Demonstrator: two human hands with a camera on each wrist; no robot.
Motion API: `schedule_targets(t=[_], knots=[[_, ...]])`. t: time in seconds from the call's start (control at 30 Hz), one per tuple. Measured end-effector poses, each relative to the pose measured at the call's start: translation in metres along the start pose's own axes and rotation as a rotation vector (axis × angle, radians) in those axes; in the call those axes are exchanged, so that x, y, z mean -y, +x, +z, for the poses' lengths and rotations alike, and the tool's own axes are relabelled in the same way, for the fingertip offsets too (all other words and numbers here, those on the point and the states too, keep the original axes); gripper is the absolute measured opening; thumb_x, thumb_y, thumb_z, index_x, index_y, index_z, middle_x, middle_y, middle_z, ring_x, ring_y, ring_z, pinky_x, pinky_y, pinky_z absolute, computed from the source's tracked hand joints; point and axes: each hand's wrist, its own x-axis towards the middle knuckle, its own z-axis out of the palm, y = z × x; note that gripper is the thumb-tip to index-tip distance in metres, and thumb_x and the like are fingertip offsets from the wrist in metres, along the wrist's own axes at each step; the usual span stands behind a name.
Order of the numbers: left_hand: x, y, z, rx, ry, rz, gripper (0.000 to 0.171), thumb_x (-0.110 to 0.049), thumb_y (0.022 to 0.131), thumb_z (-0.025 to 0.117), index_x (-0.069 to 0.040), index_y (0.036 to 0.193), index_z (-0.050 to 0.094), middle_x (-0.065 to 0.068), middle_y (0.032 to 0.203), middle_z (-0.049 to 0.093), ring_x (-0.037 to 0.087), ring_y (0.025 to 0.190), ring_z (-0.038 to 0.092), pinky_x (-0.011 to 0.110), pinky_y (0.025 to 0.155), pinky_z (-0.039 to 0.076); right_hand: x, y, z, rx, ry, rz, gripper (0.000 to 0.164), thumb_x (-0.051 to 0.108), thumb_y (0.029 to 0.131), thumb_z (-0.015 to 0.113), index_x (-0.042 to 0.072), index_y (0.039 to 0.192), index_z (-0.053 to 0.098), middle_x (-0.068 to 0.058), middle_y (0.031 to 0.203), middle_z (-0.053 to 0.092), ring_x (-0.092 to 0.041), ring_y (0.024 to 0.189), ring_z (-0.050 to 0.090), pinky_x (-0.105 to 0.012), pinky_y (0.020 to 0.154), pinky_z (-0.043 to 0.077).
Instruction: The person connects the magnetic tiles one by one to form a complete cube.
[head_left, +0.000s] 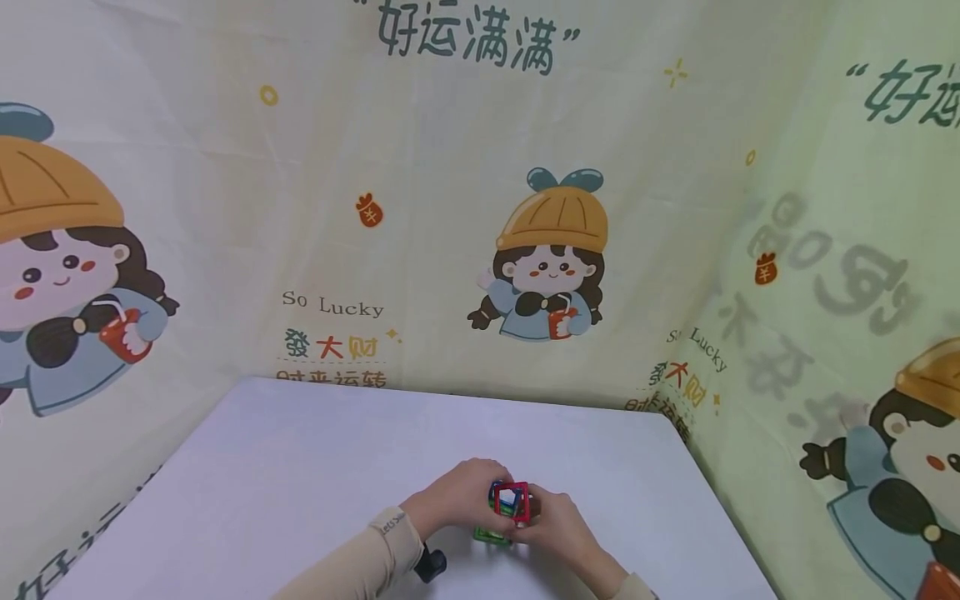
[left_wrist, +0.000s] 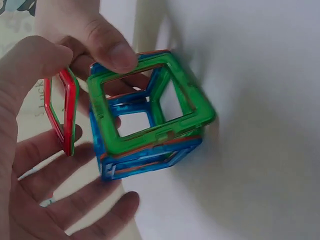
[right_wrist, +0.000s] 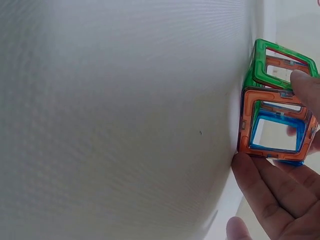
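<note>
In the head view my left hand [head_left: 461, 497] and right hand [head_left: 561, 523] meet over the table around a box of magnetic frame tiles. Up close, the left wrist view shows the box [left_wrist: 160, 134] as a cube with green, blue and orange see-through square frames. My right thumb [left_wrist: 120, 55] presses on its green face, and the other right fingers [right_wrist: 270, 192] support it from the far side. Between thumb and index finger my left hand pinches a red square tile [left_wrist: 70, 105] with a green edge, beside the cube; its remaining fingers are spread. An orange tile [right_wrist: 245, 125] faces the right wrist camera.
The white table [head_left: 337, 450] stretches out around both hands. A printed cloth [head_left: 435, 275] hangs behind it and along the sides. On my left wrist a black device [head_left: 431, 565] sticks out over the table.
</note>
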Motion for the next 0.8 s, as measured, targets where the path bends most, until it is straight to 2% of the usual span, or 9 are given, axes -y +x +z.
schedule_targets(t=[0.17, 0.47, 0.8], knots=[[-0.002, 0.000, -0.010, -0.004, 0.004, 0.041, 0.053, -0.037, 0.079, 0.088, -0.016, 0.126, 0.073, -0.006, 0.109, 0.076, -0.001, 0.089, 0.060, 0.017, 0.078, 0.055, -0.002, -0.002, 0.001, -0.023, 0.021, -0.051, 0.058, 0.041, 0.075, 0.091, 0.010, 0.119, 0.070, 0.005, 0.090, 0.077, -0.009, 0.080, 0.070, -0.024, 0.068, 0.054], [-0.003, -0.002, -0.016, 0.070, 0.037, -0.009, 0.055, -0.035, 0.081, 0.089, -0.022, 0.131, 0.072, -0.007, 0.115, 0.076, 0.001, 0.093, 0.058, 0.018, 0.081, 0.054, -0.004, -0.003, 0.002, -0.008, 0.065, -0.062, 0.059, 0.037, 0.076, 0.091, 0.006, 0.120, 0.069, -0.002, 0.099, 0.079, -0.016, 0.086, 0.075, -0.028, 0.076, 0.059], [0.001, 0.000, -0.015, 0.100, 0.002, -0.036, 0.053, -0.030, 0.081, 0.089, -0.021, 0.131, 0.072, -0.006, 0.117, 0.075, 0.002, 0.097, 0.059, 0.020, 0.083, 0.055, -0.005, -0.002, 0.001, -0.010, 0.045, -0.067, 0.059, 0.039, 0.077, 0.090, 0.007, 0.122, 0.069, 0.000, 0.097, 0.079, -0.011, 0.085, 0.074, -0.028, 0.075, 0.058]])
